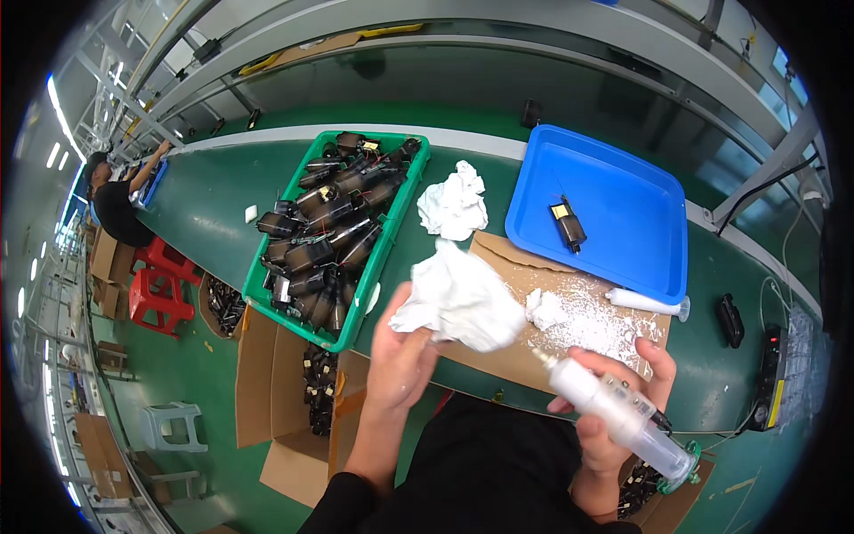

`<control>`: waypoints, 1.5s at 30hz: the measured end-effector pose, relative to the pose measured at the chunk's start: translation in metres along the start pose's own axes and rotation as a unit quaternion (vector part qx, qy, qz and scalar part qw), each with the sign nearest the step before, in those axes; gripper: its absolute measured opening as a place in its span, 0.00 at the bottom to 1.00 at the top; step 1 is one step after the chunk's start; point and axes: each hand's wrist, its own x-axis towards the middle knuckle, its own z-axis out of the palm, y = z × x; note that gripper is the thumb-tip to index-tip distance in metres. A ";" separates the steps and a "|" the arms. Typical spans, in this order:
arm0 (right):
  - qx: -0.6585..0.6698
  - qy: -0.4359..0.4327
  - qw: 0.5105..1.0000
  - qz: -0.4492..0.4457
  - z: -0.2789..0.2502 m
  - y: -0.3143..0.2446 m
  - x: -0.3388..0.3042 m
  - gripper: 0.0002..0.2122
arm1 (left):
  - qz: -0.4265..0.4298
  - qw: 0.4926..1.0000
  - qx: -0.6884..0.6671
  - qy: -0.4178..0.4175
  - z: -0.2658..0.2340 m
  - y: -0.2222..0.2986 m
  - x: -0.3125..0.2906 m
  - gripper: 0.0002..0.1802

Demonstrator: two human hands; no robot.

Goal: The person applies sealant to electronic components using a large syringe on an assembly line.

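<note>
A crumpled white cloth (467,298) is pinched between the thumb and fingers of my left hand (402,360), raised over the near edge of the bench. My right hand (614,405) is wrapped round a clear dispensing syringe (614,409) filled with white paste. Its narrow tip points up and left, close to the cloth but apart from it. Below the tip's far side lies a cardboard sheet (507,267) smeared with white paste, bearing a small white wad (545,309). Part of a small dark piece shows beside the syringe; I cannot tell what it is.
A green crate (420,169) full of dark cylindrical parts stands left. A second white cloth (454,203) lies beyond mine. At right, a blue tray (636,214) holds one dark part (567,224), with another syringe (642,303) by its edge. Open cardboard boxes (289,463) stand below the bench.
</note>
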 end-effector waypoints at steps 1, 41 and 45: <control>0.006 -0.021 1.000 -0.006 0.004 0.000 -0.001 0.37 | -0.073 0.989 -0.128 -0.025 0.006 0.002 -0.004 0.24; 0.098 0.036 0.988 0.114 -0.024 0.042 -0.005 0.26 | -0.084 0.965 0.176 -0.175 0.029 -0.019 -0.001 0.16; 0.066 0.066 0.986 0.135 -0.031 0.045 -0.004 0.25 | -0.080 0.959 0.195 -0.188 0.042 -0.037 -0.003 0.19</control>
